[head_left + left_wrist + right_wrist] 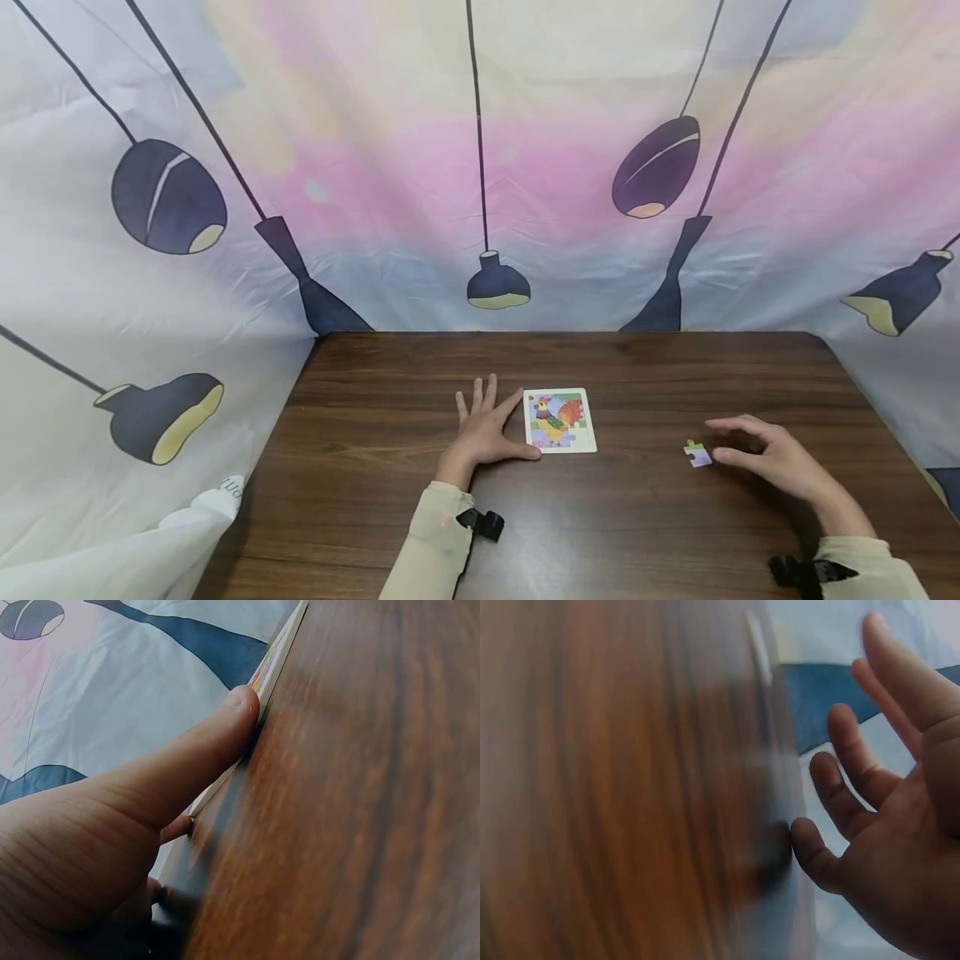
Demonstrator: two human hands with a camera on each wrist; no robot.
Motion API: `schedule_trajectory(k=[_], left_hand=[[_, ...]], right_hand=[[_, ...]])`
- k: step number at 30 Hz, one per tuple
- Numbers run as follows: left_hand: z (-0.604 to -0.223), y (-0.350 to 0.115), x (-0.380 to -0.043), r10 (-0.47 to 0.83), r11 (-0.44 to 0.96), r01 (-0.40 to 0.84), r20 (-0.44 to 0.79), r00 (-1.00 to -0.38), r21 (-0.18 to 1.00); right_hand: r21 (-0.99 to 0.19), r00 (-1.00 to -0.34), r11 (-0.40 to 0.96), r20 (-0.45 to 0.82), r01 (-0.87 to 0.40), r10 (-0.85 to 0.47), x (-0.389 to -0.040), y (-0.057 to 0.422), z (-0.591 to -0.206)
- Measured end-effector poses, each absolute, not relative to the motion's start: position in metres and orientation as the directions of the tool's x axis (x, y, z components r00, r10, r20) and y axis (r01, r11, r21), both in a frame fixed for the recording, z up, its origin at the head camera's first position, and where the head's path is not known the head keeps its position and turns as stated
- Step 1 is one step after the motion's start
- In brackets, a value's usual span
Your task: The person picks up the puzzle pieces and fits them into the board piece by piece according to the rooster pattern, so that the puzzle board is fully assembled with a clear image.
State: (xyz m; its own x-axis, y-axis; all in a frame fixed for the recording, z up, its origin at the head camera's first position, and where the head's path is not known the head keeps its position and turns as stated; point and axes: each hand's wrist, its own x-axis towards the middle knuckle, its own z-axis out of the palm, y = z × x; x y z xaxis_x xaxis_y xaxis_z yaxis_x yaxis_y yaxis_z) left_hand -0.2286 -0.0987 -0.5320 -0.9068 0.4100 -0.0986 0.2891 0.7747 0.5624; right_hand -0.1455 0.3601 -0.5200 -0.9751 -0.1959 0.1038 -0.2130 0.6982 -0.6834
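A square puzzle board (589, 423) with a white frame and a rooster picture lies flat on the table; a bare white patch shows at its lower right. My left hand (480, 435) rests at its left side, fingers spread, thumb at the near corner and index fingertip at the far one. In the left wrist view the thumb (214, 731) presses along the board's edge. To the right lies a loose jigsaw piece (699, 456), pale purple and green. Beside it my right hand (783, 467) holds nothing, with thumb and index finger parted close to the piece.
The brown wooden table (360, 467) spreads around both hands. Behind it hangs a pastel cloth (405, 192) printed with dark lamps. At the left, a fold of white cloth (150, 542) comes up to the table's edge. Each wrist wears a black strap.
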Motion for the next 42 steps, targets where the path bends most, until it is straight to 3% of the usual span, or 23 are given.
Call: schedule_trajectory(k=[8,28,36,42], left_hand=[[-0.531,-0.100,-0.230,0.403,0.781,0.285,-0.100,-0.910,0.556],[-0.532,-0.098,-0.229,0.409,0.782,0.290,-0.103,-0.907,0.552],[-0.533,-0.098,-0.228,0.404,0.783,0.285,-0.103,-0.909,0.553],[-0.532,-0.098,-0.228,0.406,0.780,0.286,-0.101,-0.908,0.556]], right_hand=[[-0.622,-0.947,0.738,0.016,-0.262,-0.322,-0.155,0.373,-0.528],[-0.500,-0.930,0.784,0.207,-0.368,-0.304,-0.148,0.343,-0.538],[-0.501,-0.925,0.778,0.201,-0.379,-0.321,-0.147,0.334,-0.532],[-0.399,-0.897,0.804,0.233,-0.441,-0.376,-0.144,0.323,-0.530]])
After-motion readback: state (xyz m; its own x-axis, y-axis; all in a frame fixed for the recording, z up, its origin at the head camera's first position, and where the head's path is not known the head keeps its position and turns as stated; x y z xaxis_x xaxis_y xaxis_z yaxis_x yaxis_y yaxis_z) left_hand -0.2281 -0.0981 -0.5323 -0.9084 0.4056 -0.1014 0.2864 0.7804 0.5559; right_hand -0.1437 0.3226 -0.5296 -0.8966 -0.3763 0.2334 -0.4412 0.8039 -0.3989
